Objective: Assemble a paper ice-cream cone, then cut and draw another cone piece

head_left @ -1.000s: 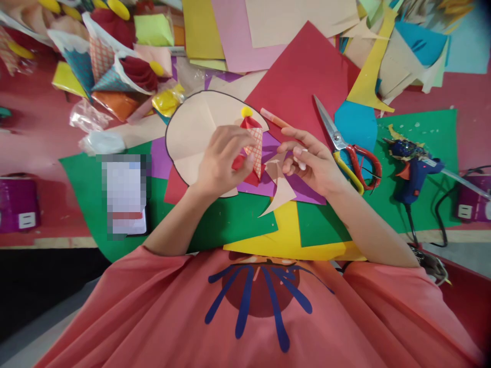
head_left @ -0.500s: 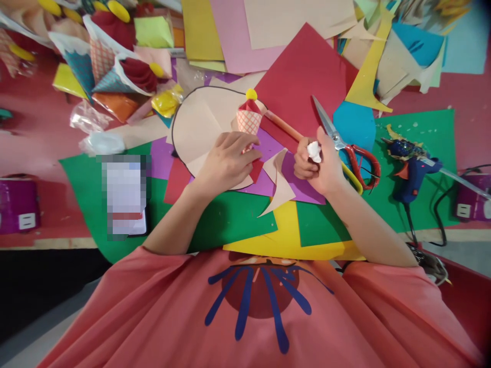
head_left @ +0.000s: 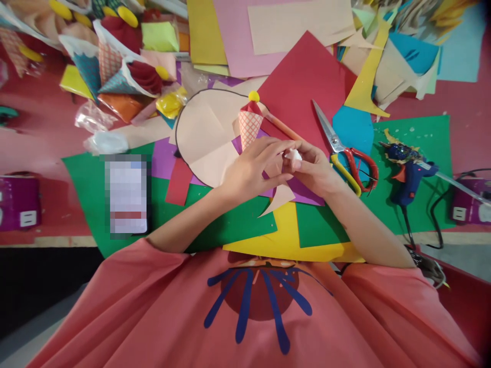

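Head view: pinching a small white lump (head_left: 294, 155) in the right hand (head_left: 316, 171), with the left hand (head_left: 249, 168) right up beside it; cannot tell whether also gripping. Beyond and left of the grip, a checked paper cone (head_left: 250, 128), tip hidden; to the right, scissors (head_left: 335, 141), then a glue gun (head_left: 409, 183).

We now have our left hand (head_left: 251, 168) away from the checkered paper cone (head_left: 250, 128), reaching the white lump (head_left: 294, 155) in our right hand (head_left: 316, 171).
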{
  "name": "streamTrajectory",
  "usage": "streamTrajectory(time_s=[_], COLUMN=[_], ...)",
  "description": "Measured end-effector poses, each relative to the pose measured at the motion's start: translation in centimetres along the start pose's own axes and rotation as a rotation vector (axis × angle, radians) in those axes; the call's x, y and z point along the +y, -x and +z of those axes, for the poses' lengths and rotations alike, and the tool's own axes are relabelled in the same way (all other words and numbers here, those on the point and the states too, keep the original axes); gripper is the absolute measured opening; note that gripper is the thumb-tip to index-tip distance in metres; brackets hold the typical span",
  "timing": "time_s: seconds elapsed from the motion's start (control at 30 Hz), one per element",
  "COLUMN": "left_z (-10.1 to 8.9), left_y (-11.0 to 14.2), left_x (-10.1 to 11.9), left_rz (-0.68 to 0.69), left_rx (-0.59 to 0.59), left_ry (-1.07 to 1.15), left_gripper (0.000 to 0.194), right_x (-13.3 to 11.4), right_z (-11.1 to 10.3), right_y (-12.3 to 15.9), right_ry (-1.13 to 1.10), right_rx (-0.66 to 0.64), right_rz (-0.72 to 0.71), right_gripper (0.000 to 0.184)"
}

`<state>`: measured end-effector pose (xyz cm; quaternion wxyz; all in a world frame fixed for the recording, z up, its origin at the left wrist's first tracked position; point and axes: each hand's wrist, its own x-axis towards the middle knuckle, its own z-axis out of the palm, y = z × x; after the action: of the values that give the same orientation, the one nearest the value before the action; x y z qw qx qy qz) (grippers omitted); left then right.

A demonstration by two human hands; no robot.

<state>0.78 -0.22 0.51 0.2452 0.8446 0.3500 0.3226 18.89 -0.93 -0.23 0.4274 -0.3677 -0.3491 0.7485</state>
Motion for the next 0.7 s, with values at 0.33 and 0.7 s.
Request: streamTrajectory(time_s=[0.33, 0.7], left_z=[1.8, 0.9], left_y=[1.1, 0.9], left_x=[-1.1, -1.5], left_rz=[0.105, -0.045], left_rx=[0.169, 0.097], left_ry=[-0.013, 0.283], left_gripper=[0.031, 0.042], right_x=[0.6, 0.4], right_z=[0.6, 0.2], right_y=[0.3, 0.2], right_ry=[0.115, 0.317], right_rx=[-0.027, 0.046], right_rz=[-0.032, -0.151], right_gripper=[0.029, 0.026])
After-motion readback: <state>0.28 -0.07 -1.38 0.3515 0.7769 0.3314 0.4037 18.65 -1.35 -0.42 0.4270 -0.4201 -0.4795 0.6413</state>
